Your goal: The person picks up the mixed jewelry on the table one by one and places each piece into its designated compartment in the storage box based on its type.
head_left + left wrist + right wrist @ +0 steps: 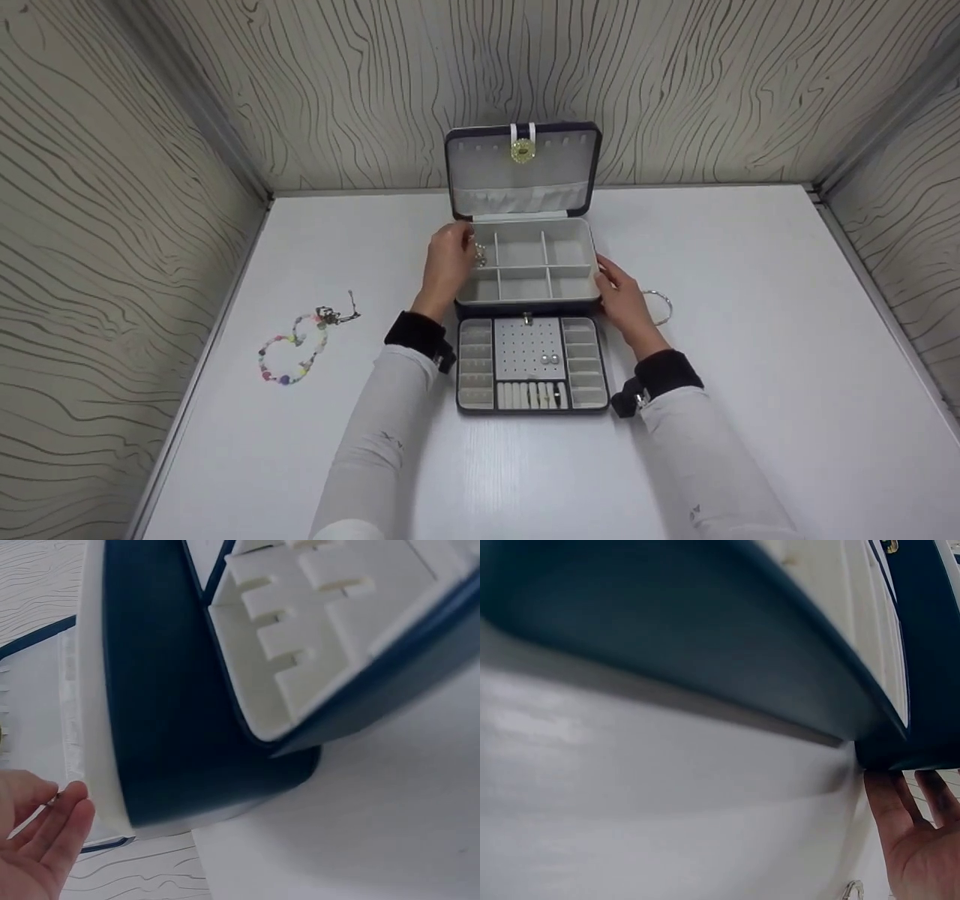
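A navy jewellery box (491, 303) with a grey lining stands open mid-table, its lid (517, 180) upright at the back. The lower tray (517, 341) is pulled out toward me and holds two pearl studs (550, 360). My left hand (450, 259) is at the left rim of the divided top tray and pinches a small silvery piece (480, 256) over the left compartment. My right hand (622, 300) rests with straight fingers against the box's right side. The wrist views show the navy box wall (165, 690) (705, 652) close up, beside the left hand (37, 840) and the right hand (911, 832).
A colourful beaded strand (296, 349) with a metal clasp lies on the white table (750, 337) to the left. A silver bangle (661, 307) lies just behind my right hand. Wood-grain panels wall in the table at the back and both sides.
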Tool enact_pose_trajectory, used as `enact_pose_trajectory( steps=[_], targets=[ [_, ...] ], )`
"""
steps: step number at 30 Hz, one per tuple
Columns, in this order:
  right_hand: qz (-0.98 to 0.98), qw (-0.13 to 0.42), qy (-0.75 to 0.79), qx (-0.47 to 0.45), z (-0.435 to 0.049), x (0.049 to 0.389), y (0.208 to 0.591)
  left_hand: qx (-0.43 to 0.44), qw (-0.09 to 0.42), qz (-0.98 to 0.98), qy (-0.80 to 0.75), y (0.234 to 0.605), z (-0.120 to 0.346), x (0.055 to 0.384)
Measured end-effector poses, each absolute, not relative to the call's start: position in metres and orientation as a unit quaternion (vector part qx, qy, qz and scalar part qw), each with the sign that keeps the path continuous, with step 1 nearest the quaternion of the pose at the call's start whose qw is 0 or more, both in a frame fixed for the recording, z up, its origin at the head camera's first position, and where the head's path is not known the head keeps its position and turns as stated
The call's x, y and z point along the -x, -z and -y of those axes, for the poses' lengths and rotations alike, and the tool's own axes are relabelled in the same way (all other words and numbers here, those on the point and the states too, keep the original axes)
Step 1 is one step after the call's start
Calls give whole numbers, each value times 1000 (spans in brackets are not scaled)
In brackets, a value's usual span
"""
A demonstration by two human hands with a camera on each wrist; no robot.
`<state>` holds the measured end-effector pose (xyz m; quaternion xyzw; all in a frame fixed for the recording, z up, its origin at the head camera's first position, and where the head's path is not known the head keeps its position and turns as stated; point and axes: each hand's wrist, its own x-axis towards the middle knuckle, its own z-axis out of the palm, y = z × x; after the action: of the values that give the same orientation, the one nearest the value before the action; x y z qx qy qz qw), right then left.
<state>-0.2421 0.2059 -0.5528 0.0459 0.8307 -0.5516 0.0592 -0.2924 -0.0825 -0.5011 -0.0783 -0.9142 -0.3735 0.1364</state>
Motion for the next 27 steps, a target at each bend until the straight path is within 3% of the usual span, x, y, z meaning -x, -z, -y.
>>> enact_pose_trajectory(
  steps=[7,16,20,27],
  targets=[
    [-821,69,565,-48,-207,241,554,74,84,929,353,507,80,291],
    [-823,67,562,-45,-207,244,553,72,65,955,280,505,77,296],
    [-820,69,567,-41,-208,244,553,84,33,967,240,501,75,297],
    [-807,80,584,-38,-210,243,552,98,-12,950,296,497,84,288]
  ],
)
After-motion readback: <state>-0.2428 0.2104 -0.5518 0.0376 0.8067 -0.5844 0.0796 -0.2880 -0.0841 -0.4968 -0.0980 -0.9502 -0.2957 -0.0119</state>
